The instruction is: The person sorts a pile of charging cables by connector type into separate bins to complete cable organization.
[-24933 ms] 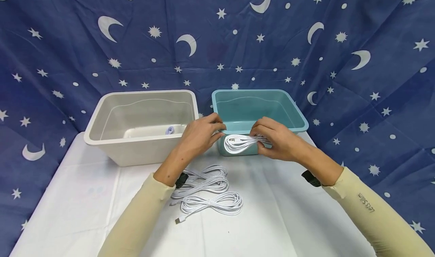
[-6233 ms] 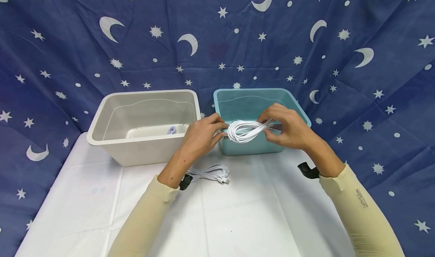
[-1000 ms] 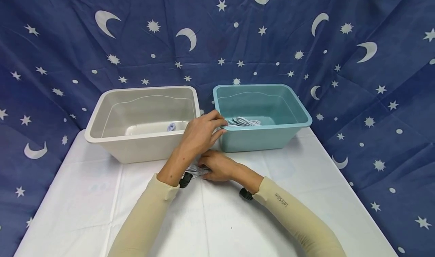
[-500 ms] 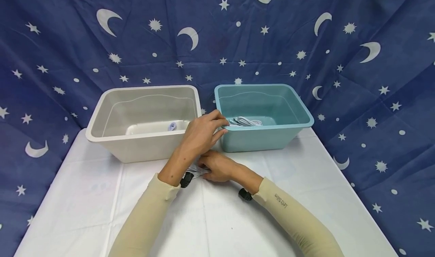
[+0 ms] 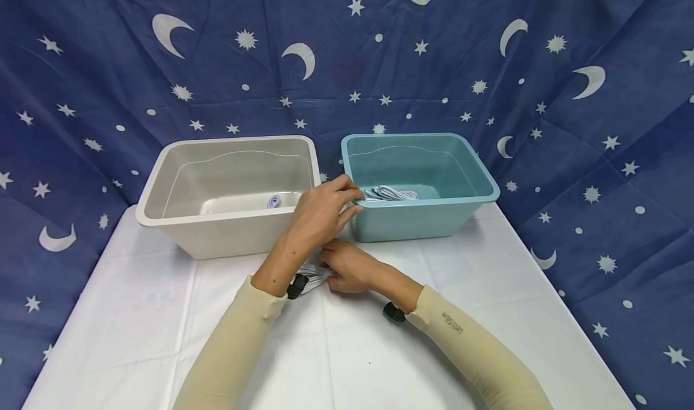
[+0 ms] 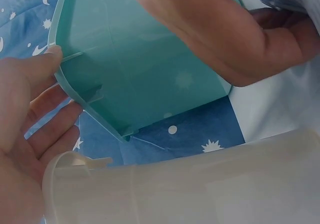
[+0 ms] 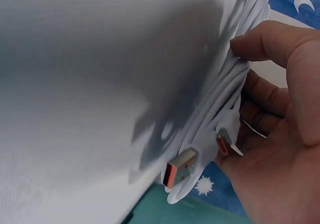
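Note:
My left hand (image 5: 323, 212) grips the near-left corner of the teal bin (image 5: 423, 220); in the left wrist view its thumb and fingers are on either side of the rim. Below it, at the tabletop, my right hand (image 5: 349, 268) holds a bundled white USB cable (image 5: 313, 279), partly hidden behind the left wrist. Seen from the right wrist, thumb and fingers pinch the coil (image 7: 215, 104) along its side. A USB-A plug (image 7: 182, 168) and a smaller metal plug (image 7: 224, 140) stick out at one end. More white cable coils (image 5: 390, 193) lie inside the teal bin.
A larger light-grey bin (image 5: 228, 232) stands left of the teal one, with a small pale-purple coiled cable (image 5: 274, 201) on its floor. White cloth (image 5: 390, 362) covers the table. A blue moon-and-star curtain (image 5: 347, 55) hangs right behind the bins.
Cable coils once on the table and in the right hand above the teal bin now lie in it. In the last half second the right hand shifts slightly rightward with the cable; the left hand stays put.

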`<state>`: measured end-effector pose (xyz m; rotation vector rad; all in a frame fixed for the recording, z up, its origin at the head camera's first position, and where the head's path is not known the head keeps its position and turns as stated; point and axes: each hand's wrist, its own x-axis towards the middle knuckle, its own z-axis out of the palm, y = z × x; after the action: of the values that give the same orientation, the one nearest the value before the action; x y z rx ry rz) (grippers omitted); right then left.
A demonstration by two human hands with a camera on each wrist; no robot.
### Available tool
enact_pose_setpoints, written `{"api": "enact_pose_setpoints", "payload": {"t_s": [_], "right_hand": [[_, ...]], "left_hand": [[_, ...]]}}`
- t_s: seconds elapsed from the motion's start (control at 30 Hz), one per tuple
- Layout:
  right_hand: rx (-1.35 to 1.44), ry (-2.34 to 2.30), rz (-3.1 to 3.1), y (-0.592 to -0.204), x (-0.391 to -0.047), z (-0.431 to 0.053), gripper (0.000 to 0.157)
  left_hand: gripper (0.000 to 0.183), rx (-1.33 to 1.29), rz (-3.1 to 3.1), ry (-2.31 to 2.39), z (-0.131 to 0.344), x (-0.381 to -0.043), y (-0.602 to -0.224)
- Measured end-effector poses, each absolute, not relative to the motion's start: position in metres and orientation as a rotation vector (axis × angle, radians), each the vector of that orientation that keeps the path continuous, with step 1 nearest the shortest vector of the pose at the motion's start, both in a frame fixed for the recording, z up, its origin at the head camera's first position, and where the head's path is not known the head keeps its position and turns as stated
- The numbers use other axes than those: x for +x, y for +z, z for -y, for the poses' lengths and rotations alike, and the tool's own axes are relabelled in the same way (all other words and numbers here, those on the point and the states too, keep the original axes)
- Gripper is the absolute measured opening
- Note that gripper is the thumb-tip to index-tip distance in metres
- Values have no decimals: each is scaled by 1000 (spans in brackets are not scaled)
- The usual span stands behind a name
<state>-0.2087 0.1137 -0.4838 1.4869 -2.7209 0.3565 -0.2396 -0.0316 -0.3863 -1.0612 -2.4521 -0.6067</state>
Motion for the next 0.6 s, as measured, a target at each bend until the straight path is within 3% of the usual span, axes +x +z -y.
{"api": "enact_pose_setpoints", "payload": {"t_s": [0.6], "right_hand": [[1447, 351, 2646, -455, -188, -147, 21]], "left_hand": [[20, -1058, 2439, -609, 30, -239, -387]]}}
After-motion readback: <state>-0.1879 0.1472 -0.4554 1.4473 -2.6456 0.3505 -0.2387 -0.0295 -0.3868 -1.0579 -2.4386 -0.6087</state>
